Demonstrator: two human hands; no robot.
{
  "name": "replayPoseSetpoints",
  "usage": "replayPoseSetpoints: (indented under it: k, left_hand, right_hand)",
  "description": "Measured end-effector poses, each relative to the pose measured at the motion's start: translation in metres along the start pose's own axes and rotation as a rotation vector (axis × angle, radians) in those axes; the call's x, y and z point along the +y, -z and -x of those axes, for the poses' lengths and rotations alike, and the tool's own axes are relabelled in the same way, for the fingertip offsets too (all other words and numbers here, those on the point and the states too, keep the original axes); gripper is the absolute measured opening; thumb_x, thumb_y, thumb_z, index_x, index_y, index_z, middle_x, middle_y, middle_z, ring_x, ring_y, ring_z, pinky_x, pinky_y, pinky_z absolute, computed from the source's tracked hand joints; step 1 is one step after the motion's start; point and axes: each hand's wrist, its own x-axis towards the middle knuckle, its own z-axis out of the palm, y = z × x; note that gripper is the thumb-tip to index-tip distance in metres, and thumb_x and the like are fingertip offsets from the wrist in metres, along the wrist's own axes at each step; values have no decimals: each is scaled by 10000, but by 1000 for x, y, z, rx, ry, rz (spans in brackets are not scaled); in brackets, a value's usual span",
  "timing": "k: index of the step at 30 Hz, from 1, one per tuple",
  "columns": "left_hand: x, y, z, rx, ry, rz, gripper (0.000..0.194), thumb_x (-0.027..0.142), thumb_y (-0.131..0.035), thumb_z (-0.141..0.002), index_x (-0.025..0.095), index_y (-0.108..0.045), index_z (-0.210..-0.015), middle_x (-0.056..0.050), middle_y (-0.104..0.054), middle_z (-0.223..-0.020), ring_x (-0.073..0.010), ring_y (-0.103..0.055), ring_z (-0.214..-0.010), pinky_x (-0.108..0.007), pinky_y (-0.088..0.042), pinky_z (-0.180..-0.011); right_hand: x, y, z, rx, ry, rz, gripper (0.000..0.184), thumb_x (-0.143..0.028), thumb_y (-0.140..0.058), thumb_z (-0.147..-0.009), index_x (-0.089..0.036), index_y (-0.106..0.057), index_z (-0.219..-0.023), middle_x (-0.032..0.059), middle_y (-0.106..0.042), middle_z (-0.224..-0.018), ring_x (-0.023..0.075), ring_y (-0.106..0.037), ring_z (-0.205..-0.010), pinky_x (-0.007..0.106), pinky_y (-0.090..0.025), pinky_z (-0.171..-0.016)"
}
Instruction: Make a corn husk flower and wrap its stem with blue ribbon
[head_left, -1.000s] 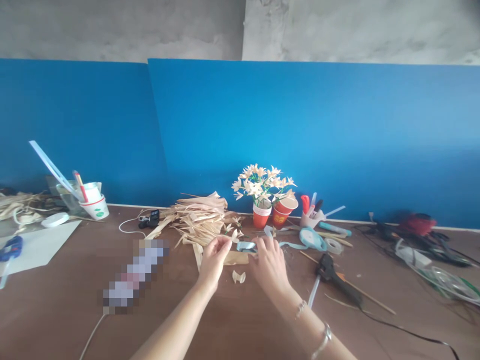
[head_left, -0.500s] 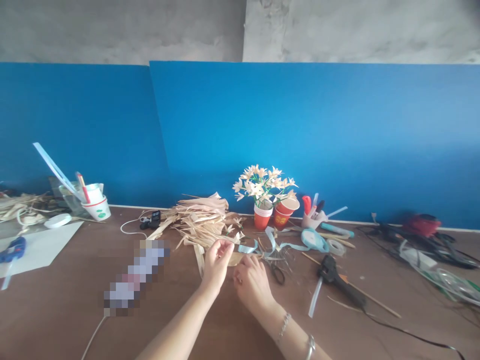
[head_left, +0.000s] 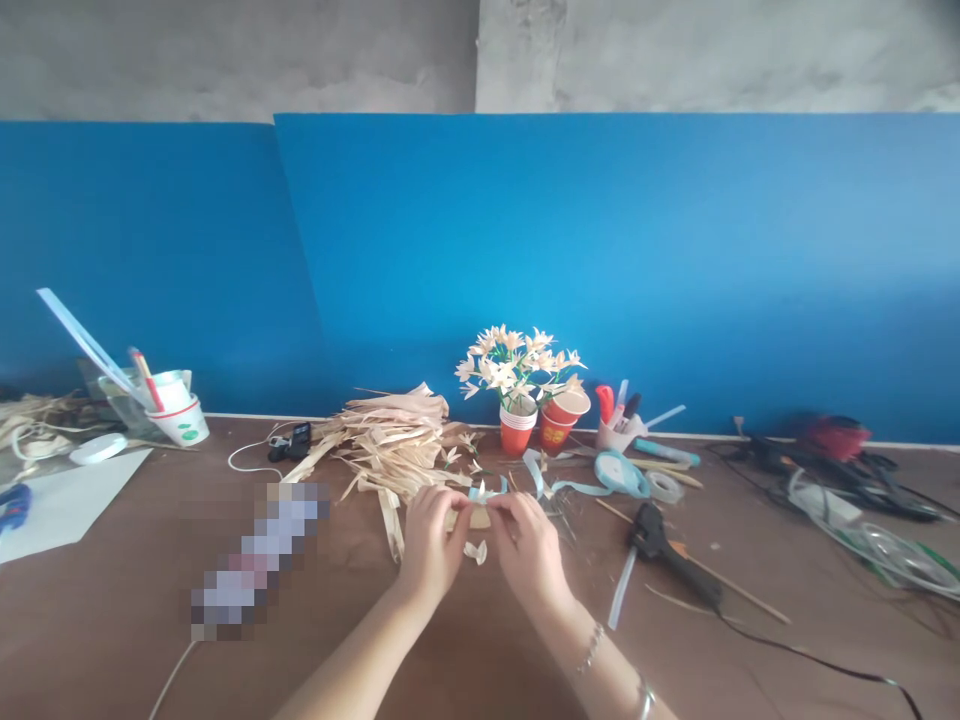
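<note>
My left hand (head_left: 439,535) and my right hand (head_left: 529,540) face each other low over the table, thumbs and fingertips pinched close together. Between the fingertips shows a small pale husk piece (head_left: 481,494), gripped from both sides; its exact shape is too small to make out. A broader tan husk strip (head_left: 471,518) lies just below the fingertips, partly covered by the fingers. On the table between the hands sits a loose white petal-like piece (head_left: 475,552). Behind the hands spreads a heap of dried husks (head_left: 401,435).
Husk flowers (head_left: 517,365) on green stems stand in red paper cups (head_left: 516,437). Rightward are a blue ribbon roll (head_left: 621,474), clear tape (head_left: 664,487), a black glue gun (head_left: 660,545) with its cord, and tangled cables (head_left: 862,490). At left stands a white cup (head_left: 181,420) of tools.
My right hand has lifted and turned, bringing its fingertips to the left hand's over the husk piece. The white petal-like piece is now visible below. The view has shifted slightly right.
</note>
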Motion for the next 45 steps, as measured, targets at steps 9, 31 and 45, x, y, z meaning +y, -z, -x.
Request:
replayPoseSetpoints:
  k: [9,31,45]
  left_hand:
    - [2,2,2,-50,-94,-111,71,173,-491,-875,197,-536,-826,-37,-591,-805,-207,-534,-815,-326,-377,-729]
    - [4,2,2,-73,-185,-219,94,167,-460,-888,195,-533,-836,-43,-572,-803,-214,-520,-809,-344,-370,-731]
    - [0,-3,-5,-59,311,318,140,299,-531,-825,202,-589,-743,-34,-604,-830,-217,-537,-839,-331,-389,-757]
  right_hand:
    - [1,3,-3,-34,61,24,140,-110,-470,-874,-188,-582,-840,42,-629,-797,191,-570,-786,310,-454,-714]
    - [5,2,-3,-10,-19,115,148,-91,-484,-801,-182,-586,-857,45,-612,-776,196,-563,-752,310,-455,-693]
    - [11,59,-23,154,-3,372,160,-240,-472,-834,-189,-582,-939,91,-635,-919,241,-568,-895,382,-434,-818]
